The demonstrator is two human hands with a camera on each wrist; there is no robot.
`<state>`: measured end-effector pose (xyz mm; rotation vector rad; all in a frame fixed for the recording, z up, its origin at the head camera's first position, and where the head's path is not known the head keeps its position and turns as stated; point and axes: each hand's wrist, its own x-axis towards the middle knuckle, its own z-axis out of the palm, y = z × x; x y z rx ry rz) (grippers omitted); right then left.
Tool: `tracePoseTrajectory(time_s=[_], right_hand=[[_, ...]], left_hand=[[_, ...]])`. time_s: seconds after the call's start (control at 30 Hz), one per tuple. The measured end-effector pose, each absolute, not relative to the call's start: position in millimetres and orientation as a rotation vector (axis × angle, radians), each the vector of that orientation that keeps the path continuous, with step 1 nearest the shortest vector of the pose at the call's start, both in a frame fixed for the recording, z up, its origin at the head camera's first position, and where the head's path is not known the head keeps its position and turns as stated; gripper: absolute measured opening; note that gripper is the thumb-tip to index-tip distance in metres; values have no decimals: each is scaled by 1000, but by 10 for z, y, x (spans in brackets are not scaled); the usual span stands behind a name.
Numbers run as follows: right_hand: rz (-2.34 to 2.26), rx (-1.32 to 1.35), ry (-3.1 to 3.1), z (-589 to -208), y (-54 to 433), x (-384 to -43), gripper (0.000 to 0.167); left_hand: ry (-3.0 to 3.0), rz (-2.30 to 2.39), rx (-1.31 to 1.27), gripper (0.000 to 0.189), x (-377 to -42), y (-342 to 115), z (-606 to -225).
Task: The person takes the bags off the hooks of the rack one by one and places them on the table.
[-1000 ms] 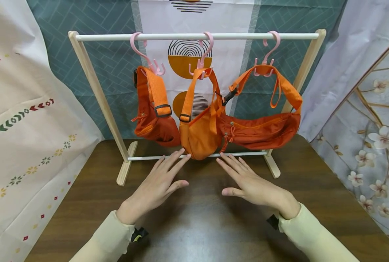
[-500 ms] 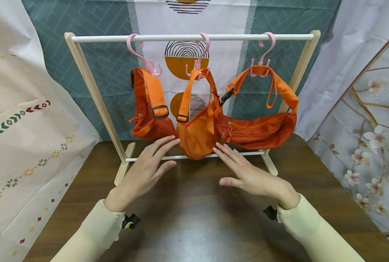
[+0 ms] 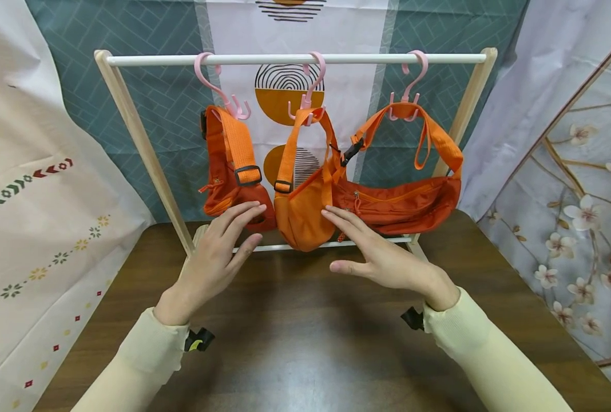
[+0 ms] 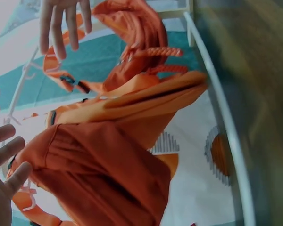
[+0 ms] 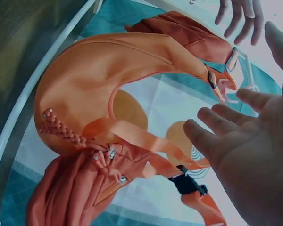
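Three orange bags hang by their straps from pink hooks on a rack with a white rail. The left bag is dark orange with a bright strap and a black buckle. In the middle hangs a lighter orange bag. A dark orange waist bag with zips hangs at the right. My left hand is held before the left bag, fingers extended and holding nothing. My right hand, also with extended fingers, is before the middle and right bags. Whether either hand touches a bag I cannot tell.
Pink hooks are spread along the rail. The rack's lower white bar runs behind the hands. All stands on a dark brown wooden table. Patterned cloths hang at the back, left and right.
Both hands have risen and moved left in the view, nearer the bags' height. The rack has shifted slightly left in the view. The bags still hang on their hooks.
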<state>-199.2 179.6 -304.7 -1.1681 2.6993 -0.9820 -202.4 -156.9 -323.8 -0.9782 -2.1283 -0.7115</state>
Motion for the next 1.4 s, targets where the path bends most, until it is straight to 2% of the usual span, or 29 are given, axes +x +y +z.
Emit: tracePoseTrajectory(time_s=[0.17, 0.4, 0.93, 1.4], right_hand=[[-1033, -1234, 2733, -2950, 1751, -2040, 83], [-1192, -1317, 2679, -2835, 1663, -2125, 78], [-1400, -1309, 2525, -2634, 1544, -2206, 63], [-1391, -1314, 2517, -2461, 1487, -2244, 64]], left_hand=[[-2053, -725, -970, 45, -2096, -1628, -3030], [-1970, -700, -939, 53, -2209, -1773, -2772], [-1984, -677, -935, 53, -2361, -1775, -2678], [-1967, -656, -927, 44, -2491, -1807, -2390]])
